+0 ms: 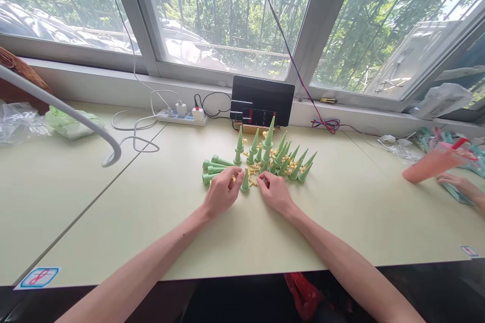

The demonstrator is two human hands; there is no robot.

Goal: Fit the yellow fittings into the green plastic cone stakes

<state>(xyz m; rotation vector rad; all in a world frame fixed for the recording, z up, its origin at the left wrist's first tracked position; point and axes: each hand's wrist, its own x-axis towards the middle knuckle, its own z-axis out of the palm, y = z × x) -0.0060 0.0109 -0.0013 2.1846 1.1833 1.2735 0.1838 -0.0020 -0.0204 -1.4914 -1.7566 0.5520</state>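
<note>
A cluster of green cone-shaped plastic spikes (pixel 271 154) stands and lies on the pale green table (pixel 151 222), with several small yellow pieces (pixel 254 167) scattered among them. My left hand (pixel 222 192) rests with curled fingers at the cluster's near left edge, by the lying green cones (pixel 214 167), and a small yellow piece shows at its fingertips. My right hand (pixel 275 191) rests at the near middle, fingers curled toward the yellow pieces. One small upright cone (pixel 245 181) stands between the two hands.
Behind the cluster stand a dark tablet (pixel 262 98) and a phone (pixel 259 117). A power strip (pixel 182 117) with cables lies at the windowsill. A white curved tube (pixel 76 118) crosses the left. Another person's hand (pixel 456 184) works at the right among plastic bags.
</note>
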